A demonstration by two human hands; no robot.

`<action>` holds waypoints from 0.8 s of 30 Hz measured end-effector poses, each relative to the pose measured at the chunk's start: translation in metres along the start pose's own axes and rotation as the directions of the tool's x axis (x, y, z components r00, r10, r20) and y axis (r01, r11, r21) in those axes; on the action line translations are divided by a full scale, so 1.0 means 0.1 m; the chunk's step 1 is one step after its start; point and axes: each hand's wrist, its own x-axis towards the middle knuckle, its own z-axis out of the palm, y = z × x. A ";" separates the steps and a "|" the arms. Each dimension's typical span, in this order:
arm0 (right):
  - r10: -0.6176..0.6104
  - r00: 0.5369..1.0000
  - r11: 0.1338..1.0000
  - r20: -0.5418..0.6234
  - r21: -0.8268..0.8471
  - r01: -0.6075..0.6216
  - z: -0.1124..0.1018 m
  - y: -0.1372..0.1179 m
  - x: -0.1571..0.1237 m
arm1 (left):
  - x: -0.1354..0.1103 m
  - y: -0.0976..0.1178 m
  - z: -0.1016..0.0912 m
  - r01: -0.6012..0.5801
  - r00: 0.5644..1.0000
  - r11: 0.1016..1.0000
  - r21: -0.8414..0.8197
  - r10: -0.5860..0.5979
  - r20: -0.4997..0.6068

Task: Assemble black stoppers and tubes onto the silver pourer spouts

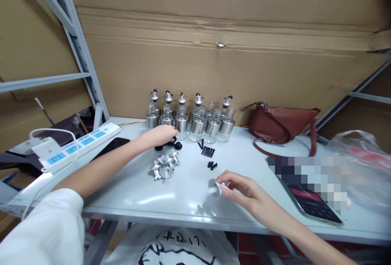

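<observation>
Silver spout piece (215,189), lower centre of frame, could slip and roll — likely cause: only the fingertips of the right hand (242,189) pinch it, its disc rim unsupported. Looks: pale, reflective metal, round disc tilted and turned toward the left of the frame, narrower stem partly hidden by the fingers. Outward: left hand (163,134), left of centre, is at the black stoppers (178,146) — fingertips hidden, grip cannot be told — and a careless sweep there might topple the glass bottles (198,126) just beyond.
</observation>
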 end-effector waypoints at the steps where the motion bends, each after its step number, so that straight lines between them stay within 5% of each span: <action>1: 0.000 1.000 1.000 0.003 0.001 0.000 0.00 0.01 0.00 | 0.01 -0.01 0.00 -0.003 1.000 1.000 -0.005 0.003 0.008; 10: -0.044 0.992 0.995 0.116 -0.082 0.053 0.02 0.03 -0.08 | -0.04 -0.02 0.09 0.012 0.999 0.999 -0.043 -0.010 0.038; 14: -0.167 0.911 0.959 0.377 -0.152 0.239 0.15 -0.06 -0.17 | -0.09 0.05 0.21 0.012 1.000 1.000 -0.011 -0.012 -0.026; 17: -0.189 0.863 0.910 0.469 -0.247 0.333 0.22 -0.14 -0.21 | -0.14 0.09 0.25 0.006 0.995 1.000 0.031 -0.003 -0.096; 21: -0.199 0.883 0.881 0.424 -0.318 0.351 0.13 -0.26 -0.26 | -0.17 0.11 0.21 -0.003 0.986 0.997 0.081 0.016 -0.166; 24: -0.316 0.902 0.813 0.294 -0.406 0.417 0.04 -0.23 -0.44 | -0.19 0.16 0.07 0.031 0.971 0.994 0.101 -0.006 -0.238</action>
